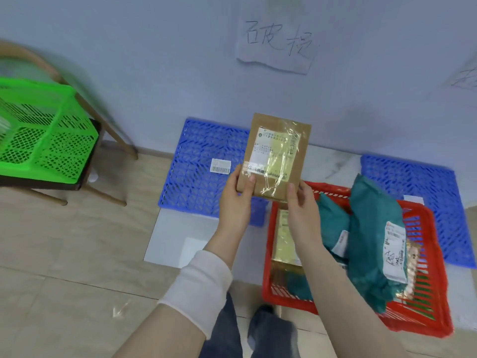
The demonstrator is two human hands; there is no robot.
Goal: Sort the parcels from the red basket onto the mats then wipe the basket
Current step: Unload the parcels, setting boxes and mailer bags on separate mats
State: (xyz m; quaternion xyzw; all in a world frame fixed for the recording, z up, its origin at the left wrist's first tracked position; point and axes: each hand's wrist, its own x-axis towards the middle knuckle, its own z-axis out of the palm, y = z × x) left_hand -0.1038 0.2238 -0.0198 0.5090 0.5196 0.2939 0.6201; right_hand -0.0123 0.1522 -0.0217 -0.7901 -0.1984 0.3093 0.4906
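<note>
I hold a brown cardboard parcel [277,153] upright with a white label and shiny tape facing me. My left hand [236,200] grips its lower left corner and my right hand [300,205] grips its lower right corner. It hovers over the left blue mat [198,161], just left of the red basket [428,316]. In the basket lie teal plastic mailers [369,241] with white labels and a gold-taped box [284,239]. A second blue mat [418,182] lies behind the basket on the right.
A green basket [44,133] rests on a wooden chair [85,182] at the left. A small barcode label [220,166] lies on the left mat. Paper signs [277,45] with handwriting hang on the wall. White sheets [180,236] lie on the tiled floor.
</note>
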